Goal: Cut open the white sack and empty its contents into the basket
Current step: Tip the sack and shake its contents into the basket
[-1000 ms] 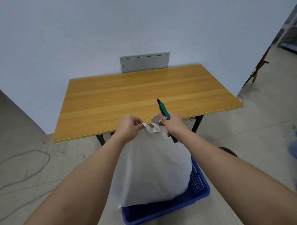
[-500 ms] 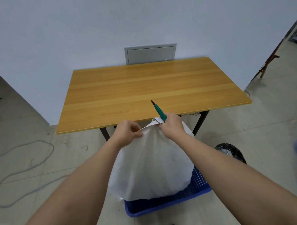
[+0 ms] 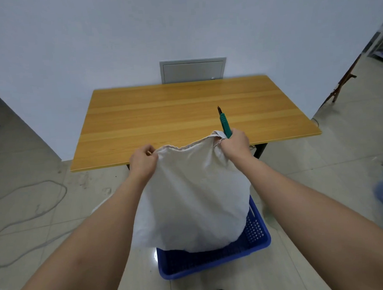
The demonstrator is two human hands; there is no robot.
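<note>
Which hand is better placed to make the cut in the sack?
Probably the right hand: it already holds the green cutter at the white sack's top edge. The left hand only grips the opposite corner.

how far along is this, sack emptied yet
Not yet. The top of the sack looks opened and is held spread by the left hand and right hand, which also grips the cutter. The sack remains full over the basket; tipping it out is left.

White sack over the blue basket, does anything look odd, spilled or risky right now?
Nothing has spilled. The white sack hangs over the blue basket, its top edge stretched between both hands. One oddity: the right hand grips the sack corner together with the green cutter, whose tip points up and away over the table.
</note>
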